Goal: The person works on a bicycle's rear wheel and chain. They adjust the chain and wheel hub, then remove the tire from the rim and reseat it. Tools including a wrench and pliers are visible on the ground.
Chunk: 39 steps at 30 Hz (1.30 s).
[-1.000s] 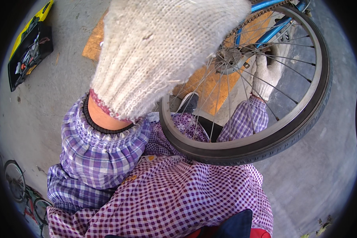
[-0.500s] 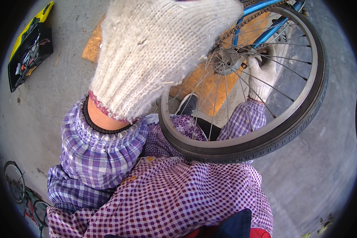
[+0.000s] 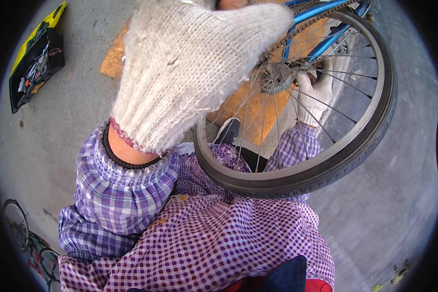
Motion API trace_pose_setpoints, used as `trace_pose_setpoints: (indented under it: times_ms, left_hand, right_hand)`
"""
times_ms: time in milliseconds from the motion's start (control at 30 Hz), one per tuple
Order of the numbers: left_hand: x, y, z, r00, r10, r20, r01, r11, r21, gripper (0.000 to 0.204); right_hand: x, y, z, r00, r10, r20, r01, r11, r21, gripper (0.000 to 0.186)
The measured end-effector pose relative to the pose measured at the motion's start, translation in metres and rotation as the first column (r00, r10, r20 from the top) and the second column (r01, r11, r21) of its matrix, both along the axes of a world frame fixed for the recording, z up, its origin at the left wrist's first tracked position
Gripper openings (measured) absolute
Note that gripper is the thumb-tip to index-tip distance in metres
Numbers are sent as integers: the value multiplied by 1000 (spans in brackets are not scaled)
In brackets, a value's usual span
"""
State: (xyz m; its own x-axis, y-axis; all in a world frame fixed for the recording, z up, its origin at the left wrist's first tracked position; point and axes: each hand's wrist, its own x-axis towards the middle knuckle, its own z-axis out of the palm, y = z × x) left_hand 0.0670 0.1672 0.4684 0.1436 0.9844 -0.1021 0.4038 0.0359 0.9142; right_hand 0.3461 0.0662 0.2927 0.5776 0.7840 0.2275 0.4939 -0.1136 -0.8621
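Note:
A bicycle's rear wheel (image 3: 321,182), with a black tire and thin spokes, stands tilted before me. A blue frame tube (image 3: 321,10) and a chain (image 3: 297,31) run past it at the top. My left hand (image 3: 190,63), in a cream knitted glove, looms large left of the wheel. Its thumb side reaches the chain and blue tube; the other fingers are mostly hidden or cut off by the top edge. Seen through the spokes, my gloved right hand (image 3: 314,100) is beside the hub (image 3: 272,80), fingers and thumb curled around something I cannot make out.
An orange-brown board (image 3: 263,112) lies on the concrete floor beneath the wheel. At the upper left stands a black and yellow toolbox (image 3: 36,65) with tools inside. Another bicycle (image 3: 31,243) is at the lower left. My shoe (image 3: 228,130) shows through the spokes.
The wheel and blue frame have shifted slightly left in view. My right hand has moved a little left and down, its fingers more curled. A bare fingertip shows more at the top.

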Motion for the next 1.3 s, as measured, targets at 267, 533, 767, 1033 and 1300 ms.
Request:
trace_pose_setpoints:
  times_ms: [267,533,767,1033,1300]
  left_hand:
    - [-2,13,10,991,-99,87,115,972,-204,32]
    - [2,6,-1,988,-44,145,61,992,-114,32]
    - [4,6,3,989,-44,143,66,986,-150,32]
    - [6,9,6,986,-9,164,42,979,-201,31]
    - [-1,10,-21,963,-84,255,109,990,-85,32]
  right_hand:
    - [14,3,-12,993,-92,70,86,993,85,57]
    - [18,2,-9,990,-143,-13,143,984,109,53]
    - [17,2,-6,983,-161,-84,171,977,129,53]
    - [22,2,-12,981,-105,-164,129,981,146,57]
    - [16,1,-13,992,-69,-102,70,997,11,75]
